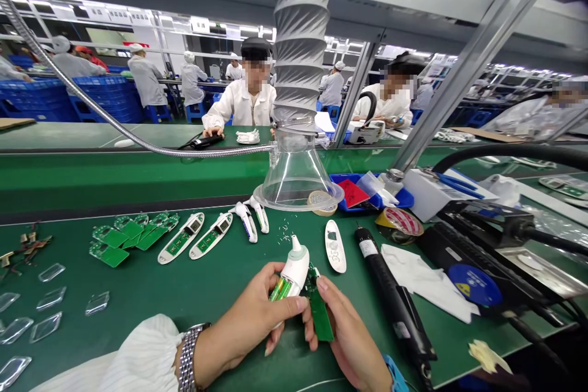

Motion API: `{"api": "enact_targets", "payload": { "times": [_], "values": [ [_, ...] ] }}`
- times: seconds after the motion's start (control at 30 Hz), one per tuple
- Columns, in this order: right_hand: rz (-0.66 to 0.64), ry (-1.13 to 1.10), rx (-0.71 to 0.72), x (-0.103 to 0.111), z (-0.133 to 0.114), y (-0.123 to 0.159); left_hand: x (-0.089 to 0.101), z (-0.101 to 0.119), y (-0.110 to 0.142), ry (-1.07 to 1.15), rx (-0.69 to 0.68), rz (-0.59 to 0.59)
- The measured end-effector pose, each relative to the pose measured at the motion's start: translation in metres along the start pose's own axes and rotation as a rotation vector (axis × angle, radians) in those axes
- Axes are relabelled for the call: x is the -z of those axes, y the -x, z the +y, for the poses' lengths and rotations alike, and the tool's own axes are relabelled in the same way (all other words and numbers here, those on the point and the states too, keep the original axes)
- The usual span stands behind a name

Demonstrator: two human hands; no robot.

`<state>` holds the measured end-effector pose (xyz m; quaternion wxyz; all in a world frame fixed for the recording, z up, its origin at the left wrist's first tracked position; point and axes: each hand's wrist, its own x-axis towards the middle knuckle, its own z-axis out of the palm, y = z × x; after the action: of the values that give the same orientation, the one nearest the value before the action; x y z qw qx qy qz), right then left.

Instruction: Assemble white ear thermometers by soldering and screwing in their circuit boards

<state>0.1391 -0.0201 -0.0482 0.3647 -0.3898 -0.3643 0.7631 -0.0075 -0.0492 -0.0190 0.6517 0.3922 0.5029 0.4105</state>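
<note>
My left hand is closed around a white ear thermometer, its pointed probe tip up and green-yellow batteries showing in its open back. Between the thumb and fingers of my right hand is a green circuit board, held upright right beside the thermometer. Whether board and thermometer touch is hard to make out. Ahead and to the right lies a loose white cover with a window. Two white shells with boards in them, such as the nearer shell, lie to the left, next to white-and-purple thermometer bodies.
A clear fume hood hangs over the bench ahead. Green boards and clear lenses lie left. On the right are a black electric screwdriver, tape roll, white cloth and blue tray. Co-workers sit opposite.
</note>
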Motion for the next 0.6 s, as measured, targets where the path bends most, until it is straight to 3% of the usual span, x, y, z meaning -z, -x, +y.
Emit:
{"api": "enact_targets", "payload": {
  "times": [0.07, 0.23, 0.37, 0.43, 0.5, 0.6],
  "values": [
    [-0.011, -0.013, 0.010, 0.001, 0.001, 0.000, 0.002, 0.000, 0.001, -0.177, -0.072, 0.045],
    [-0.081, -0.048, 0.014, 0.003, 0.002, -0.001, 0.009, -0.004, 0.005, -0.732, -0.457, 0.146],
    [-0.088, -0.063, 0.021, 0.005, 0.002, 0.000, 0.011, -0.011, 0.007, -0.899, -0.449, 0.137],
    [-0.085, -0.067, 0.020, 0.004, 0.002, 0.001, 0.011, -0.011, 0.007, -0.844, -0.463, 0.140],
    [-0.072, -0.066, 0.034, 0.004, 0.000, 0.001, 0.009, -0.010, 0.005, -0.634, -0.452, 0.112],
    [-0.057, -0.049, 0.082, 0.004, -0.004, 0.001, 0.005, -0.007, 0.001, -0.107, -0.233, -0.059]
  ]
}}
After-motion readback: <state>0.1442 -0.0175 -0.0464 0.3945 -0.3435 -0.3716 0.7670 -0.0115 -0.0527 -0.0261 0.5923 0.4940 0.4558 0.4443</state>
